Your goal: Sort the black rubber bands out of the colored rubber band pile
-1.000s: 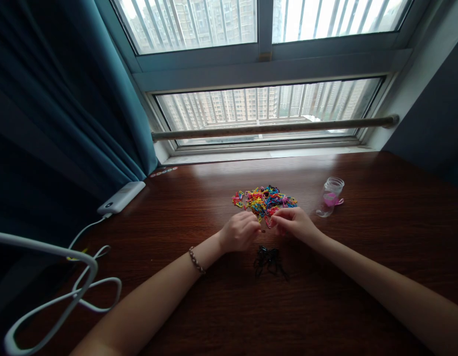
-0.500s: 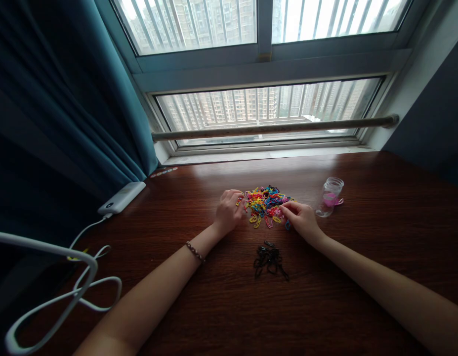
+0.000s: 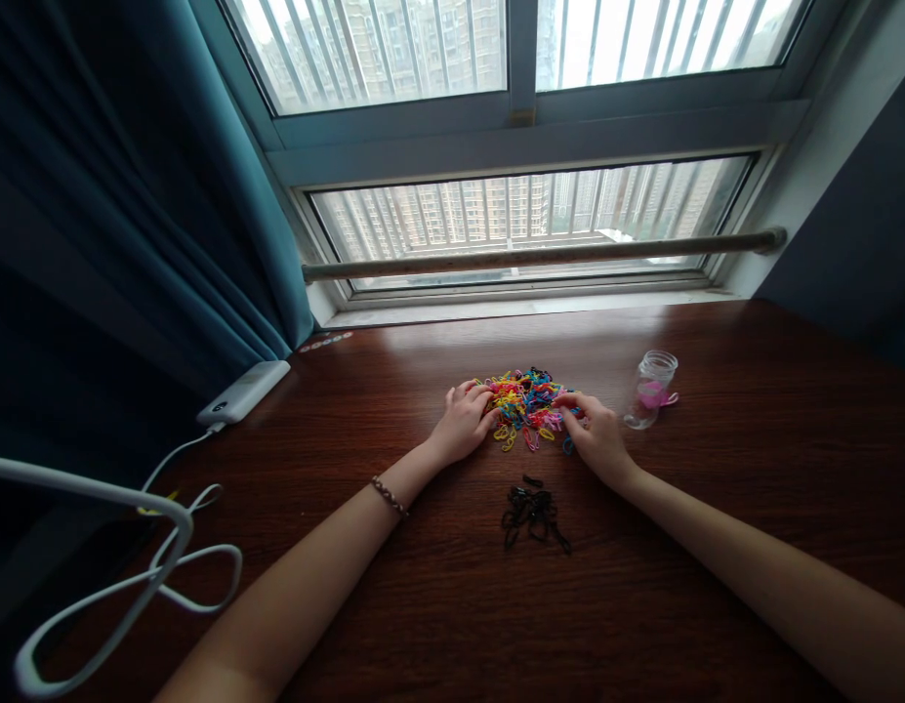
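A heap of small, brightly coloured elastic hair ties [image 3: 526, 402] lies on the brown wooden table. My left hand [image 3: 463, 422] rests at the heap's left edge, fingers spread and touching it, with nothing visibly held. At the right edge is my right hand [image 3: 596, 437], its thumb and forefinger slightly apart at some pink ties; I see nothing gripped. Nearer to me, between my forearms, sits a separate small pile of black hair ties [image 3: 536, 516]. One black piece lies at its top, a little apart from the rest.
Right of my right hand stands a clear jar [image 3: 642, 400] without a lid, something pink showing at it. A white power bank [image 3: 245, 392] with a cable lies on the left by the blue curtain [image 3: 268, 264]. A white curved tube [image 3: 93, 478] crosses the lower left.
My left hand has shifted right onto the heap's edge and its fingers have spread. My right hand's thumb and forefinger have parted from a pinch.
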Motion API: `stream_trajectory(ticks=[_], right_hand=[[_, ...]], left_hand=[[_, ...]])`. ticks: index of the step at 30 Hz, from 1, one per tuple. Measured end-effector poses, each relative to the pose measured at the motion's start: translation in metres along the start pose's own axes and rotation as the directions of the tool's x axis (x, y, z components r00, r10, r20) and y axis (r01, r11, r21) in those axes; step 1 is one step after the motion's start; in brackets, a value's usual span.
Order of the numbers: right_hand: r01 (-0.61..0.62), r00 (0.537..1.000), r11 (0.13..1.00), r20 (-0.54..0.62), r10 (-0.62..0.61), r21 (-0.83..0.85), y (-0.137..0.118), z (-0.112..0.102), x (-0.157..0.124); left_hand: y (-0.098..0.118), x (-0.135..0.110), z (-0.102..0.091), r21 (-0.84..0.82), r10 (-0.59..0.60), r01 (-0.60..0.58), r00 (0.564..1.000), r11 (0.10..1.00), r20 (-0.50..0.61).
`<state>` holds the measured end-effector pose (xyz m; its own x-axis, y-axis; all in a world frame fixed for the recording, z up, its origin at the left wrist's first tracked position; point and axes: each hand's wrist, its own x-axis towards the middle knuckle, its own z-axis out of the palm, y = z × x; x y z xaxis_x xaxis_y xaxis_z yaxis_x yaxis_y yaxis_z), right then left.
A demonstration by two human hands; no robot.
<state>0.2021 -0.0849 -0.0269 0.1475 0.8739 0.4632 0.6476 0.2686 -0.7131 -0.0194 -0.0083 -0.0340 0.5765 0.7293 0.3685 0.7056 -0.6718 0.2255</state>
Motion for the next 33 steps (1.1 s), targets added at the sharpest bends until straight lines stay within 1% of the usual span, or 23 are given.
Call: stream_trajectory(ticks=[3,5,8,11,14,17,20,23,28,30,31,33], right_hand=[[0.009,1.000,0.999,-0.006,-0.009,-0.052,0.003,0.002,0.001],[0.034,0.999,0.997,0.009,-0.034,-0.074,0.005,0.003,0.002],[0.122,0.989,0.989,0.098,-0.113,-0.084,0.005,0.005,0.002],[0.203,0.962,0.973,0.208,-0.177,-0.110,0.005,0.009,0.002],[0.222,0.946,0.957,0.279,-0.165,-0.186,0.007,0.013,0.001],[0.233,0.939,0.940,0.310,-0.151,-0.248,0.011,0.016,0.000],[0.242,0.940,0.925,0.308,-0.149,-0.292,0.013,0.017,-0.001],[0.236,0.950,0.917,0.275,-0.148,-0.322,0.014,0.018,-0.001],[0.225,0.959,0.928,0.236,-0.157,-0.297,0.016,0.019,-0.002],[0.216,0.964,0.935,0.213,-0.159,-0.281,0.016,0.019,-0.002],[0.215,0.966,0.939,0.199,-0.164,-0.269,0.016,0.018,-0.001],[0.207,0.972,0.952,0.161,-0.173,-0.227,0.015,0.016,0.000]], left_hand=[[0.001,0.000,-0.001,0.009,0.004,-0.004,0.999,1.000,-0.031],[0.001,0.000,-0.001,0.015,-0.005,0.006,0.997,1.000,-0.078],[-0.001,0.001,0.000,0.006,-0.038,0.039,0.986,0.999,-0.160],[-0.004,0.001,0.001,-0.053,-0.073,0.063,0.972,0.997,-0.223],[-0.006,0.001,-0.002,-0.127,-0.114,0.081,0.955,0.989,-0.275],[-0.005,0.001,-0.005,-0.175,-0.153,0.103,0.941,0.979,-0.302],[-0.003,0.000,-0.007,-0.199,-0.160,0.101,0.939,0.975,-0.303],[-0.002,0.000,-0.006,-0.217,-0.161,0.097,0.941,0.971,-0.299],[-0.002,-0.001,-0.008,-0.262,-0.157,0.079,0.945,0.962,-0.288],[0.002,-0.004,-0.011,-0.299,-0.108,0.025,0.958,0.954,-0.266],[0.005,-0.005,-0.013,-0.315,-0.062,-0.022,0.965,0.949,-0.253],[0.013,-0.009,-0.016,-0.329,0.069,-0.144,0.971,0.933,-0.228]])
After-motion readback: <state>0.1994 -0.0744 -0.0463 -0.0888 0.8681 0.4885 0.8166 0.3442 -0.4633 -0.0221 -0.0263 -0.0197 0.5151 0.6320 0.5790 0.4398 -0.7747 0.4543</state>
